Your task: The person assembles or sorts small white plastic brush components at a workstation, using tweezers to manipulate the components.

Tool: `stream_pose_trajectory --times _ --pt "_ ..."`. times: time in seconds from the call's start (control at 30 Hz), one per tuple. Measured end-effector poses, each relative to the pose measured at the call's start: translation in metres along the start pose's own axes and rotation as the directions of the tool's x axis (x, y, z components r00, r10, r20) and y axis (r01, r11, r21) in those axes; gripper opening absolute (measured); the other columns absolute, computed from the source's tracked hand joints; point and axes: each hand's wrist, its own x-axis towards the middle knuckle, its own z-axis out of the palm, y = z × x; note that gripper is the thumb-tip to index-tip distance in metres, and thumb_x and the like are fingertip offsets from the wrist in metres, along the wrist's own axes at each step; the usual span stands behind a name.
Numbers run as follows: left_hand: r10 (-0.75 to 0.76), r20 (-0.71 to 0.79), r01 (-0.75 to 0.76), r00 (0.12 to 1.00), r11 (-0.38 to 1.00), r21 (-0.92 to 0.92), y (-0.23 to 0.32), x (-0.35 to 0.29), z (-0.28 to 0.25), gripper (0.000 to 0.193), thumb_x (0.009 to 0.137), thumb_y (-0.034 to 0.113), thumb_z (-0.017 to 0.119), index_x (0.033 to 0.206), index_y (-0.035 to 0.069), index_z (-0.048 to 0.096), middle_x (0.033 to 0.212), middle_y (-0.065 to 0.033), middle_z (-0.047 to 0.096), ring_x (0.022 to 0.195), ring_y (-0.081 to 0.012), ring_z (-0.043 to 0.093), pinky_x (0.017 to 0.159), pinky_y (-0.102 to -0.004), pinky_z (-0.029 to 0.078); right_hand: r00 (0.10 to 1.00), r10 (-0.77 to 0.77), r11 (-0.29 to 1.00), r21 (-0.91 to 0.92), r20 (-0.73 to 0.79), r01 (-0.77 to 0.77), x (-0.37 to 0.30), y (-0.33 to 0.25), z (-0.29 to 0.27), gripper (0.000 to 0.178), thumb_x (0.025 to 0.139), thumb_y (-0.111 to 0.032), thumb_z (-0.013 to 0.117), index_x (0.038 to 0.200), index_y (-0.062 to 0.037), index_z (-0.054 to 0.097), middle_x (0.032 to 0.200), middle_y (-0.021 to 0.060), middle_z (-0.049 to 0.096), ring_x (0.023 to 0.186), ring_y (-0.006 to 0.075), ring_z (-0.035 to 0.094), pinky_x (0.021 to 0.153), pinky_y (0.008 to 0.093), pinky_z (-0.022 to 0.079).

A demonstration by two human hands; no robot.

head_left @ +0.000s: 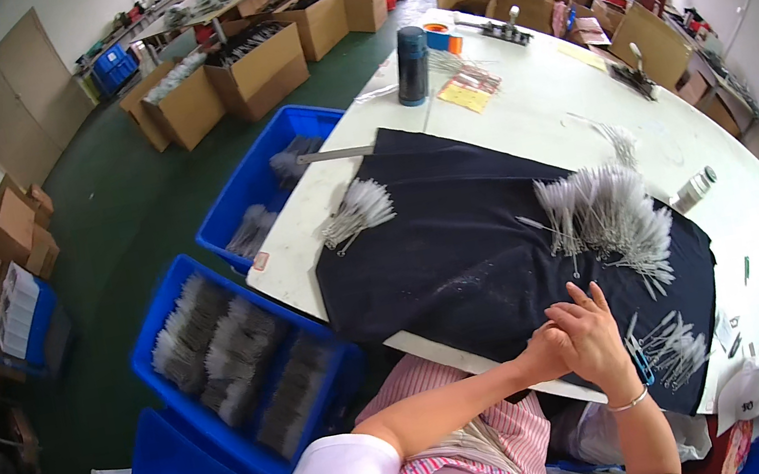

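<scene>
Head view: our left hand (545, 355) and right hand (593, 339) meet, both grasps indiscernible; a sweep could scatter white-bristled, wire-stemmed brushes (606, 209).

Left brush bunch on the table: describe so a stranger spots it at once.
Find the white table, then the dark cloth on it. At the cloth's left edge lies a small white brush bunch, alone; the table's other bunches are all toward the right.
</scene>
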Motion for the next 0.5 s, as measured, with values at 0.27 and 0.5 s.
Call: stream_pose_trajectory --times 0.27,0.5 --pt "-0.114 0.181 0.093 0.977 0.988 0.122 -0.030 0.000 0.015 0.028 0.073 0.020 0.065 0.095 0.004 0.058 0.094 -0.0146 0.061 0.089 -0.0296 0.060 0.075 -0.0380 0.049 0.984 0.135 0.991 -0.010 0.114 -0.134 0.009 0.007 0.005 0.033 0.079 -0.030 0.054 0.093 -0.0019 0.065 0.087 0.0139 0.065 0.088 0.0292 0.061 0.095 0.0455 0.037" --pt "-0.101 0.203 0.182 0.974 0.880 -0.439 0.027 -0.014 -0.024 0.020 0.071 0.012 0.067 0.088 0.005 0.061 0.090 -0.0111 0.062 0.087 -0.0257 0.061 0.075 -0.0345 0.049 0.974 -0.045 0.999 -0.029 -0.221 0.039 -0.046 -0.024 0.013 0.032 0.073 -0.027 0.063 0.094 -0.0028 0.060 0.093 0.0119 0.061 0.084 0.0304 0.060 0.077 0.0393 0.046"
